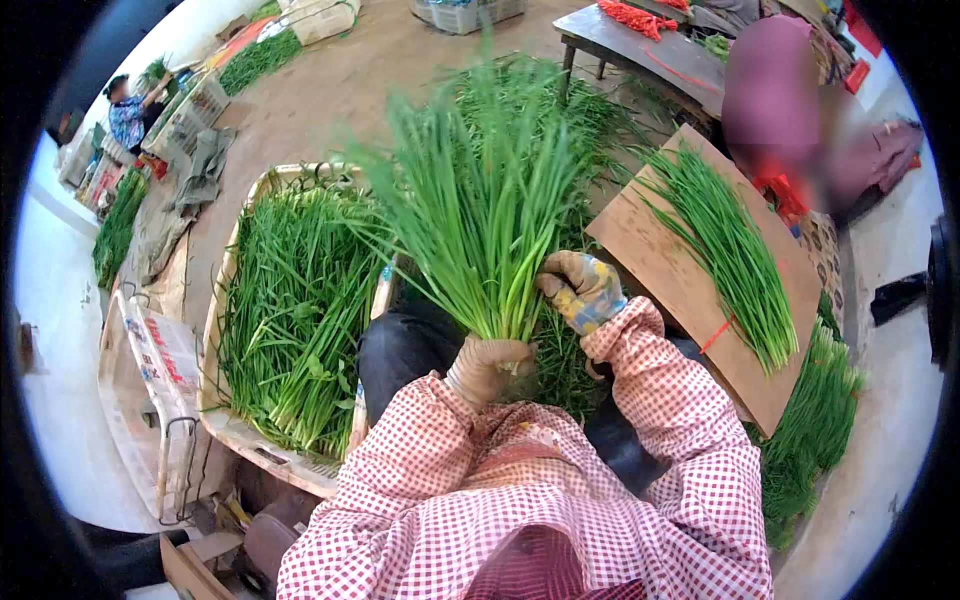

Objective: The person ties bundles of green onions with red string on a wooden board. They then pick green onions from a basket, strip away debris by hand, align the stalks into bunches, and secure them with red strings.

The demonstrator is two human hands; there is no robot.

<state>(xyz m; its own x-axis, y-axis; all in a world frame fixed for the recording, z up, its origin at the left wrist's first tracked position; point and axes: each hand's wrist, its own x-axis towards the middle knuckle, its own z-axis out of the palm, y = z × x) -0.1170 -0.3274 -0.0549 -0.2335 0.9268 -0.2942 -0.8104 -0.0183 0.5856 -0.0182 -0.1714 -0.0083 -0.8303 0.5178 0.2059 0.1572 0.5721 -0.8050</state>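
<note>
A large fanned bunch of green chives (480, 230) stands upright in front of me, its leaf tips blurred. My left hand (490, 368), in a pale work glove, is wrapped round the pale lower ends of the stems. At the right edge of the bunch is my right hand (580, 290), in a patterned glove. Its fingers are curled in against the stems, and whatever they pinch is hidden. To the right, a smaller bundle of chives (725, 255) lies on a brown board (630, 225), with a red tie (717, 335) near its lower end.
On my left stands a crate (212, 345) full of loose chives. More chives (815, 430) lie below the board. A low table (640, 50) carries red ties (637, 18). Beside it is a blurred person (770, 95); another person (127, 112) sits far left near crates.
</note>
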